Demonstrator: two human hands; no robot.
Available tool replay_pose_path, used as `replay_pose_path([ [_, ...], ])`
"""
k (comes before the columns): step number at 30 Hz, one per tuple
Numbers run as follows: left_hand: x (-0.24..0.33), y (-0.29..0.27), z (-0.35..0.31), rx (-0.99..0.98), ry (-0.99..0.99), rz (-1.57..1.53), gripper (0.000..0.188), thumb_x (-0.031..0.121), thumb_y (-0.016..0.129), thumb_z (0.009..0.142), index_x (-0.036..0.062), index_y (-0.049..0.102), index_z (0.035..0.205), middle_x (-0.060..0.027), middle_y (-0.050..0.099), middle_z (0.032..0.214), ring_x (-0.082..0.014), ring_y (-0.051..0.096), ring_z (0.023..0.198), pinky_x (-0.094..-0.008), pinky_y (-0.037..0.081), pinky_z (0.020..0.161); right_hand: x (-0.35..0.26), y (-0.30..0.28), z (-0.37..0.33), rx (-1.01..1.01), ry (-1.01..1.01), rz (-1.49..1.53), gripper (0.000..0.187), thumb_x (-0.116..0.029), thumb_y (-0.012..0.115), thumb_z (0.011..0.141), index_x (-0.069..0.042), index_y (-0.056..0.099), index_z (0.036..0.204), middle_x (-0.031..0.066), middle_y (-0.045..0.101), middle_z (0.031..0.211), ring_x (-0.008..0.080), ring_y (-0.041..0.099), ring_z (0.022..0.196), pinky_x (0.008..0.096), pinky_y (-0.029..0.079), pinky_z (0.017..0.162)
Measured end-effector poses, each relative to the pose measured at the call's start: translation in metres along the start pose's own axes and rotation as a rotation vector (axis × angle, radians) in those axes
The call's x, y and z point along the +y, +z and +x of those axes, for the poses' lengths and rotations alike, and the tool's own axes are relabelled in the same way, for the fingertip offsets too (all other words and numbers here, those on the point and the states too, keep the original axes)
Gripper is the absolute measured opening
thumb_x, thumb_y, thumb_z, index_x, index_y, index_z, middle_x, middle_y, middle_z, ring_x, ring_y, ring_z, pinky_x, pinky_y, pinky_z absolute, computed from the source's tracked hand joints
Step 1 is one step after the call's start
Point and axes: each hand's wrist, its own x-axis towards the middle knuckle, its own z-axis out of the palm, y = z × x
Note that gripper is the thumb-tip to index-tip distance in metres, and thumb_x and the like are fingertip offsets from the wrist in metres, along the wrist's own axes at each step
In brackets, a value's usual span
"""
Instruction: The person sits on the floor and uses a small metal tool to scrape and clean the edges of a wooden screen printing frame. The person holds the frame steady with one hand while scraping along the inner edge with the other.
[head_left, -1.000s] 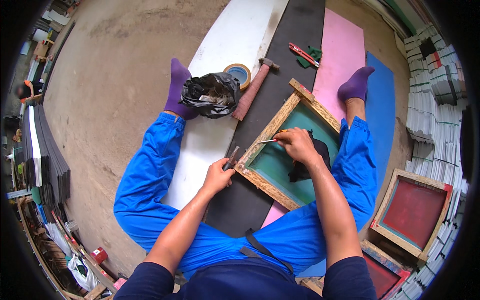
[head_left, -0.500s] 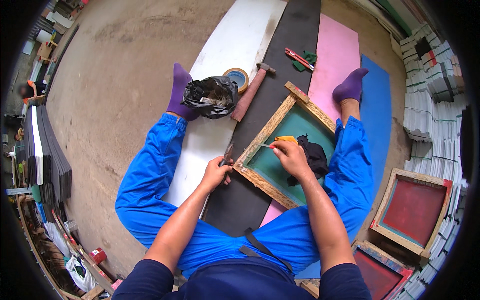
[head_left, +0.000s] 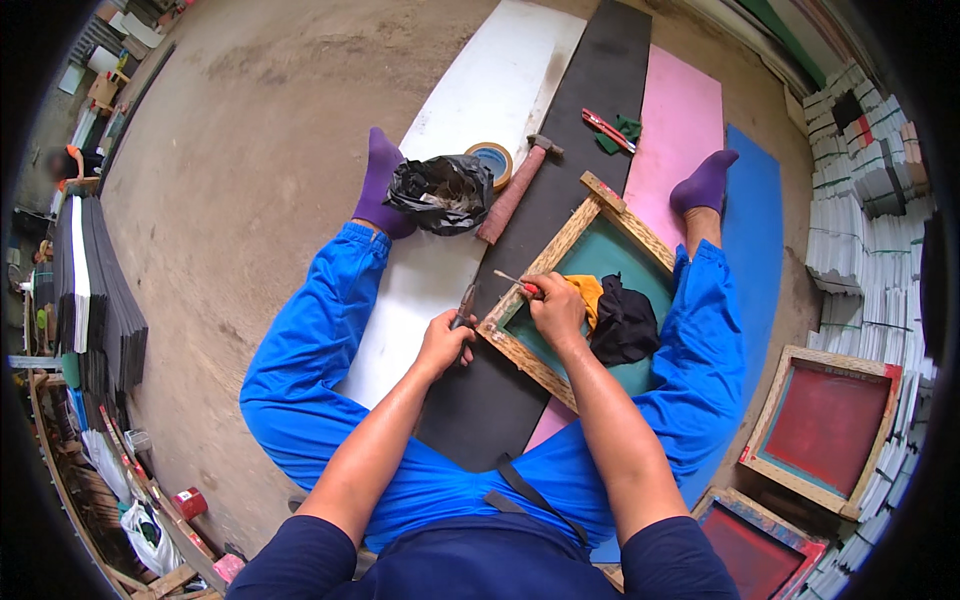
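Note:
A wooden-framed screen [head_left: 524, 364] with green mesh lies between my legs. By its near-left corner my left hand [head_left: 446, 343] is closed around a pair of pliers [head_left: 466, 304], jaws pointing away from me. Over the frame's left bar, my right hand [head_left: 558, 310] grips a thin screwdriver [head_left: 512, 280] with a red handle, its tip pointing left past the bar. A black cloth [head_left: 627, 322] and a yellow cloth [head_left: 583, 291] are bunched on the mesh beside that hand.
A hammer [head_left: 515, 195], a roll of tape [head_left: 490, 163] and a black plastic bag of scraps [head_left: 440, 196] lie farther off. A red utility knife [head_left: 607, 130] rests on a green cloth. Red-meshed screens [head_left: 826, 425] stand at right near stacked sheets [head_left: 840, 235].
My right hand has moved left and slightly nearer, bringing the screwdriver from over the mesh to across the left bar. The left hand still holds the pliers. The view has shifted slightly.

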Motion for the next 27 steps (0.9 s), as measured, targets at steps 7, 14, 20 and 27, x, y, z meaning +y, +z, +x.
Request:
replay_pose_path([
  [7, -0.002, 0.000, 0.001, -0.003, 0.021, -0.018, 0.028, 0.002, 0.058, 0.085, -0.0022, 0.060, 0.113, -0.0082, 0.064, 0.081, -0.0164, 0.060, 0.045, -0.0295, 0.048, 0.040, -0.010, 0.007, 0.000, 0.040, 0.029, -0.171, 0.013, -0.022, 0.070, 0.089, -0.010, 0.070, 0.094, 0.0098, 0.068, 0.095, 0.0333, 0.068, 0.089, 0.0464, 0.052, 0.075],
  [14, -0.003, 0.001, 0.001, 0.008, 0.048, 0.003, 0.028, 0.005, 0.061, 0.087, -0.0009, 0.061, 0.114, -0.0074, 0.065, 0.079, -0.0152, 0.061, 0.047, -0.0282, 0.048, 0.041, -0.023, 0.005, -0.003, -0.055, 0.060, -0.312, 0.013, -0.020, 0.069, 0.089, -0.008, 0.067, 0.092, 0.0120, 0.068, 0.096, 0.0343, 0.068, 0.090, 0.0472, 0.053, 0.076],
  [20, -0.021, 0.007, -0.012, 0.053, 0.234, 0.062, 0.032, 0.014, 0.076, 0.088, 0.0008, 0.063, 0.114, -0.0024, 0.064, 0.078, -0.0094, 0.060, 0.055, -0.0251, 0.048, 0.049, -0.029, 0.004, -0.004, -0.049, 0.155, -0.313, 0.022, -0.028, 0.067, 0.092, -0.006, 0.067, 0.093, 0.0137, 0.068, 0.097, 0.0373, 0.067, 0.092, 0.0495, 0.052, 0.077],
  [27, -0.027, 0.009, -0.020, 0.123, 0.344, 0.166, 0.032, 0.012, 0.080, 0.086, 0.0017, 0.064, 0.112, 0.0001, 0.065, 0.076, -0.0086, 0.061, 0.062, -0.0273, 0.050, 0.059, -0.022, 0.008, -0.025, -0.027, 0.113, -0.283, 0.015, -0.021, 0.068, 0.089, -0.008, 0.068, 0.097, 0.0115, 0.068, 0.102, 0.0357, 0.068, 0.095, 0.0482, 0.052, 0.079],
])
